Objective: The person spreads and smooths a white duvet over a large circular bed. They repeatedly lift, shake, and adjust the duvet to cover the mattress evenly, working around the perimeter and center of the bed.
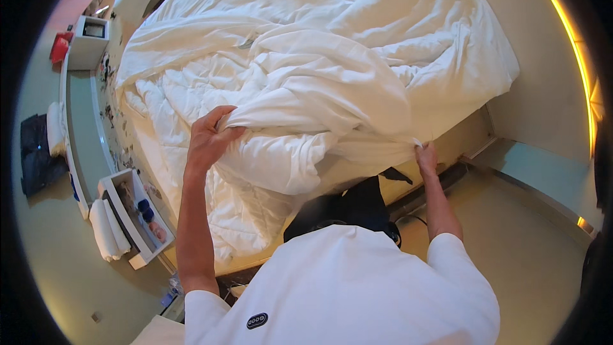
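A large rumpled white duvet cover [325, 83] is spread over the bed before me. My left hand [212, 135] is closed on a fold of the cover, thumb and fingers pinching it at the near left. Farther right and lower, my right hand [426, 157] grips the cover's edge, and the cloth is drawn out between both hands. A white quilted duvet [239, 217] shows under and beside the cover, hanging over the near left of the bed. How far the duvet lies inside the cover is hidden by the folds.
At the left stands an open white drawer or box [155, 247] with small items, beside rolled white cloth [108, 230]. Dark clothing [41, 156] and a red item [61, 46] lie farther left. A lit yellow strip [578, 38] runs along the right wall, above a ledge [543, 172].
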The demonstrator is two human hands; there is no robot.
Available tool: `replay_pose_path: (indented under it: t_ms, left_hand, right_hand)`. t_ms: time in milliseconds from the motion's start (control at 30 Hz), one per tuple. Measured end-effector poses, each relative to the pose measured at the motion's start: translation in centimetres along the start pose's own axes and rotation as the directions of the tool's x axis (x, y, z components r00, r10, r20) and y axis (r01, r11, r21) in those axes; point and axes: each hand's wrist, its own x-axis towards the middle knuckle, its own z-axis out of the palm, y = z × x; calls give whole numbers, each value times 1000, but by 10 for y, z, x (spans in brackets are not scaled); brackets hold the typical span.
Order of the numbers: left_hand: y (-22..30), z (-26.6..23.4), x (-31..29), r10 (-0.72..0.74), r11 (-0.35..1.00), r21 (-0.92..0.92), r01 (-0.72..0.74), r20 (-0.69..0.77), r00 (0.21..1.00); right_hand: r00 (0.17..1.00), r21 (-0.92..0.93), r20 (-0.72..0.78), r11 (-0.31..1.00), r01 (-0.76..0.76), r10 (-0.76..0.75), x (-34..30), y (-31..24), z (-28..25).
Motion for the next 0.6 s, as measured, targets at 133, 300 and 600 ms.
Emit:
replay_pose_path:
  t_ms: [133,300,600]
  left_hand:
    - [5,6,11,22,999,-38,-25,-75,997]
    - [50,6,36,-43,978,-204,37,-24,999]
    - [54,-46,83,-14,996,-83,16,18,1000]
  right_hand:
    - [892,151,-59,879,452,-449,-46,-60,18]
    - [724,159,51,721,674,-688,-129,-141,72]
    - [592,-88,507,646,758,-626,-133,-150,93]
